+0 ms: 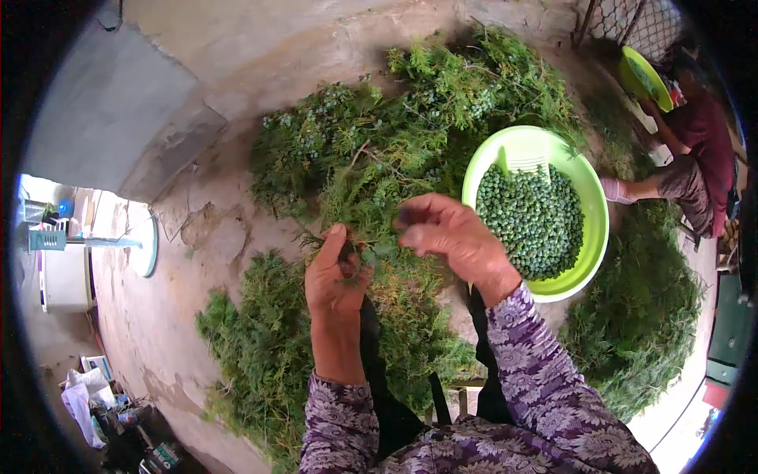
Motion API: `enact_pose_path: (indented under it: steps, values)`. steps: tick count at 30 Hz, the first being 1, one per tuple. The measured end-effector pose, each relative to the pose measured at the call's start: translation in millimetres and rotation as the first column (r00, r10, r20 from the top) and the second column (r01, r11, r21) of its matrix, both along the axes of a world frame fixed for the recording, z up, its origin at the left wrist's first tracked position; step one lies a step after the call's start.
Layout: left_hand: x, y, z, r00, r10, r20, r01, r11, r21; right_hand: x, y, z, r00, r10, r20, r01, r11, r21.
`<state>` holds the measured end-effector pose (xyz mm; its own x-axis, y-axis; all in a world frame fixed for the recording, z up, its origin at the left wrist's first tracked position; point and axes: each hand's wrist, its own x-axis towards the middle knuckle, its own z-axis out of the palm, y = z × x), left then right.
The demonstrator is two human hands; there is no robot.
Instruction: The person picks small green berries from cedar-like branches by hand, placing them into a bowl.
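My left hand (pixel 338 276) is closed on a small evergreen sprig (pixel 380 246) that sticks out to the right, past the thumb and fingers. Just right of the sprig is my right hand (pixel 458 237), its thumb and forefinger curled together; motion blur hides what is between them. Beside my right wrist stands a lime-green basin (pixel 597 229) with a ribbed washboard panel, holding a heap of small round green berries (pixel 529 221). Beyond my hands lies a large pile of berry-bearing evergreen branches (pixel 363 150).
More cut greenery lies at the lower left (pixel 260 332), between my legs, and at the right (pixel 632 332). A person (pixel 703 150) sits at the far right with another green basin (pixel 643 79). A pedestal fan (pixel 142 243) and assorted clutter (pixel 99 395) are on the left.
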<state>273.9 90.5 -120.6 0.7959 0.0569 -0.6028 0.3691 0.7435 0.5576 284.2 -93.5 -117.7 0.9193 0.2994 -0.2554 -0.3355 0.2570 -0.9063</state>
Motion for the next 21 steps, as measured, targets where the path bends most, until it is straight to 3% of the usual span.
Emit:
enact_pose_path:
  steps: [1, 4, 5, 6, 8, 10, 12, 15, 17, 21]
  values:
    - [1, 1, -3, 1.000, 0.002, -0.001, -0.002, 1.000, 0.000, -3, 9, -6, 0.995, 0.010, 0.097, -0.010, 1.000, -0.002]
    - [3, -3, 0, 0.998, -0.012, 0.057, 0.010, 1.000, 0.022, -8, 28, 2, 0.992, 0.119, 0.043, -0.119, 0.993, -0.012]
    - [1, -8, 7, 0.999, 0.029, 0.029, -0.033, 0.989, 0.146, -11, 29, 12, 0.991, 0.108, 0.077, -0.094, 0.983, -0.159]
    - [0, -12, 13, 0.997, 0.073, 0.007, -0.072, 0.961, 0.268, -11, 31, 14, 0.991, 0.108, 0.076, -0.095, 0.983, -0.159]
    - [-2, -14, 14, 0.997, 0.053, 0.064, -0.070, 0.952, 0.299, -12, 35, 15, 0.993, 0.074, 0.095, -0.044, 0.957, -0.288]
    - [-5, -14, 14, 0.992, 0.029, 0.121, -0.068, 0.941, 0.330, -13, 42, 1, 0.982, 0.043, 0.186, 0.006, 0.966, -0.258]
    - [-7, -13, 15, 0.993, -0.069, 0.096, 0.010, 0.855, 0.519, -15, 47, -12, 0.961, 0.009, 0.276, 0.055, 0.973, -0.223]
    - [-8, -20, 29, 0.997, 0.060, 0.043, -0.073, 0.889, 0.453, -15, 51, -15, 0.966, -0.015, 0.259, 0.077, 0.970, -0.232]
    - [-6, -18, 29, 0.994, 0.084, 0.070, -0.106, 0.907, 0.409, -16, 52, -5, 0.868, 0.086, 0.489, 0.174, 0.870, -0.461]
    - [-3, -3, 16, 0.962, 0.218, 0.166, -0.257, 0.928, 0.268, -24, 59, -3, 0.936, 0.136, 0.324, 0.066, 0.837, -0.543]
